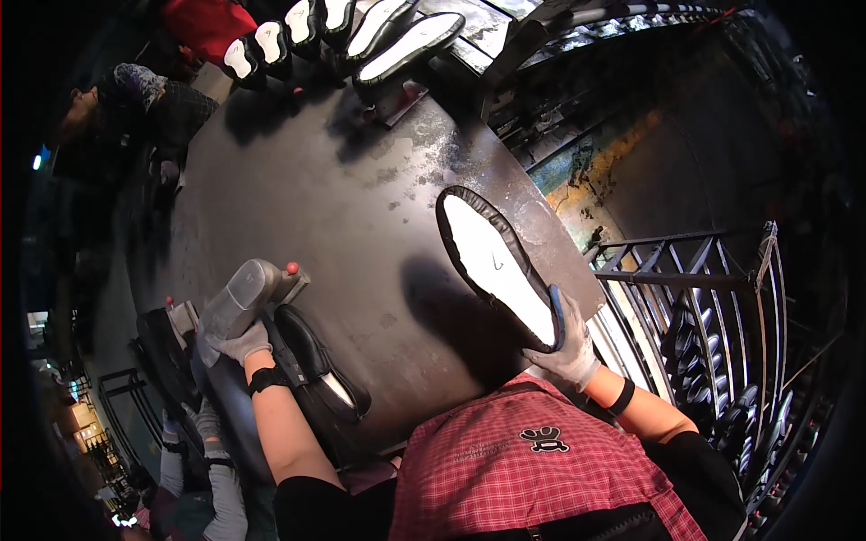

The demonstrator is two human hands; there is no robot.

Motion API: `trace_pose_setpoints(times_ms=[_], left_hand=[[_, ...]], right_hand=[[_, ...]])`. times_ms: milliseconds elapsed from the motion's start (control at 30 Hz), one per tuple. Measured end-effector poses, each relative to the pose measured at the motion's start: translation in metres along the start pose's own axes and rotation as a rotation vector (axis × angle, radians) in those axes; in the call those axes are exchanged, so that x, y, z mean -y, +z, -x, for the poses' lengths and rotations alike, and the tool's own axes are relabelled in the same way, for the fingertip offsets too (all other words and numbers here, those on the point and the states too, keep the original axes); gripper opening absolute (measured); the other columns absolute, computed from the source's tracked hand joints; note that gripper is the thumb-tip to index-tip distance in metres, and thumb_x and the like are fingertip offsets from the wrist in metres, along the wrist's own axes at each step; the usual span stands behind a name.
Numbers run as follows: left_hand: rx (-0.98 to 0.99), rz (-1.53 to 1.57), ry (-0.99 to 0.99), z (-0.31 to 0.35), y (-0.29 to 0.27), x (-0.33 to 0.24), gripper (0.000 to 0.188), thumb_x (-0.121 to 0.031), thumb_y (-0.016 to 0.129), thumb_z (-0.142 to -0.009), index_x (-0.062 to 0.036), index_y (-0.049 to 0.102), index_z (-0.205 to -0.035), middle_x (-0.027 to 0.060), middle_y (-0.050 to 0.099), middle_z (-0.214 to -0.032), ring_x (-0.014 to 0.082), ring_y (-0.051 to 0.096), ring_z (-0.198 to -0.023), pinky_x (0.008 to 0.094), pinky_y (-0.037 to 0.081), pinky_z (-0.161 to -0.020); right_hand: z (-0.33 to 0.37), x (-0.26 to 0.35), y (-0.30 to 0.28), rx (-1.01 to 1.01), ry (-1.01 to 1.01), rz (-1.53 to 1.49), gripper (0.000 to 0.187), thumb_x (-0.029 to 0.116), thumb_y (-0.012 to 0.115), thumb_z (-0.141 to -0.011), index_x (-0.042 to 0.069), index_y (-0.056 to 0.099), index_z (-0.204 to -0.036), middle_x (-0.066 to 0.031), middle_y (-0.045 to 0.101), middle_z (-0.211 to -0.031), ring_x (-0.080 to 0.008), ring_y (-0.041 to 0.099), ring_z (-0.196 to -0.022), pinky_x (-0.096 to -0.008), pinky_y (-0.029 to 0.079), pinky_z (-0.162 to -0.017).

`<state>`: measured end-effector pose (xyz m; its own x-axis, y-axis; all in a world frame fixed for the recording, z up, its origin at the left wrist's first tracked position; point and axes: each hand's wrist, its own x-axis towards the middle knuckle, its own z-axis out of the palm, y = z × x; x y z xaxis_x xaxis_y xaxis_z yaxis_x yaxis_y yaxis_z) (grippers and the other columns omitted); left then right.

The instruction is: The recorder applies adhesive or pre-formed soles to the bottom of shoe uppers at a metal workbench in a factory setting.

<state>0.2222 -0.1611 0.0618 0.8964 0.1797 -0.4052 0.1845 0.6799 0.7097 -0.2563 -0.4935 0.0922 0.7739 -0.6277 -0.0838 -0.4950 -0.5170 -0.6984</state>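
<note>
My right hand [570, 353], in a pale glove with dark fingertips, grips one end of a black shoe upper [496, 261] whose white underside faces up. It is held over the grey metal table, and its shadow falls to the left. My left hand [242, 343], also gloved, is closed around the lower part of a smooth grey shoe-shaped form [245, 290]. Some of those fingers are hidden behind it. A red ball knob [291, 268] sits beside the form. Just right of my left wrist lies another black shoe upper [338, 394], partly showing white.
Several white-bottomed black uppers [410, 47] line the table's [298, 194] far edge. A metal rack [722, 279] stands at right with dark shoes inside. At lower left are a co-worker's gloved hands [206, 422]; another person [149, 99] is at upper left.
</note>
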Motion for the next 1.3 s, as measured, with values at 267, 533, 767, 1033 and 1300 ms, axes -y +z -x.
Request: trace_pose_setpoints(times_ms=[267,533,767,1033,1300], left_hand=[[0.111,0.080,-0.171,0.021,0.013,0.048,0.061,-0.059,0.051,-0.090,-0.0160,0.054,-0.133,0.0070,0.053,-0.139,0.0329,0.043,-0.133,0.0533,0.032,-0.113],[0.326,-0.390,-0.556,0.140,0.027,0.119,0.067,-0.051,0.059,-0.092,-0.0096,0.042,-0.141,0.0131,0.050,-0.139,0.0314,0.047,-0.128,0.0502,0.040,-0.108],[0.391,-1.678,0.672,0.196,-0.079,0.046,0.055,-0.024,0.073,-0.082,0.0009,0.055,-0.127,0.0225,0.051,-0.134,0.0366,0.049,-0.124,0.0439,0.039,-0.107],[-0.327,-1.010,-0.476,0.209,-0.158,0.049,0.068,-0.033,0.064,-0.092,-0.0004,0.034,-0.143,0.0230,0.045,-0.138,0.0434,0.048,-0.123,0.0587,0.043,-0.102],[-0.125,-0.663,-0.657,0.203,-0.167,0.079,0.036,-0.013,0.054,-0.093,-0.0053,0.043,-0.126,0.0167,0.059,-0.106,0.0361,0.059,-0.092,0.0565,0.055,-0.083]], right_hand=[[-0.197,0.092,0.079,0.204,-0.177,-0.122,0.116,0.037,0.084,-0.065,0.006,0.017,-0.154,-0.0272,0.032,-0.147,-0.0440,0.032,-0.138,-0.0432,0.031,-0.115],[-0.186,0.161,0.090,0.526,-0.522,0.304,0.101,0.029,0.081,-0.066,0.024,0.029,-0.152,-0.0234,0.043,-0.138,-0.0385,0.057,-0.115,-0.0434,0.049,-0.094],[-0.120,0.069,0.008,0.424,-0.140,0.272,0.103,0.030,0.079,-0.065,0.028,0.026,-0.153,-0.0275,0.049,-0.122,-0.0435,0.058,-0.107,-0.0464,0.049,-0.094],[-0.035,0.033,-0.029,0.203,0.129,0.295,0.111,0.039,0.079,-0.066,0.023,0.016,-0.156,-0.0326,0.047,-0.126,-0.0457,0.057,-0.110,-0.0467,0.048,-0.096],[0.106,-0.056,0.014,-0.128,0.258,-0.571,0.121,0.023,0.090,-0.066,-0.002,0.010,-0.153,-0.0243,0.041,-0.146,-0.0330,0.042,-0.137,-0.0364,0.038,-0.111]])
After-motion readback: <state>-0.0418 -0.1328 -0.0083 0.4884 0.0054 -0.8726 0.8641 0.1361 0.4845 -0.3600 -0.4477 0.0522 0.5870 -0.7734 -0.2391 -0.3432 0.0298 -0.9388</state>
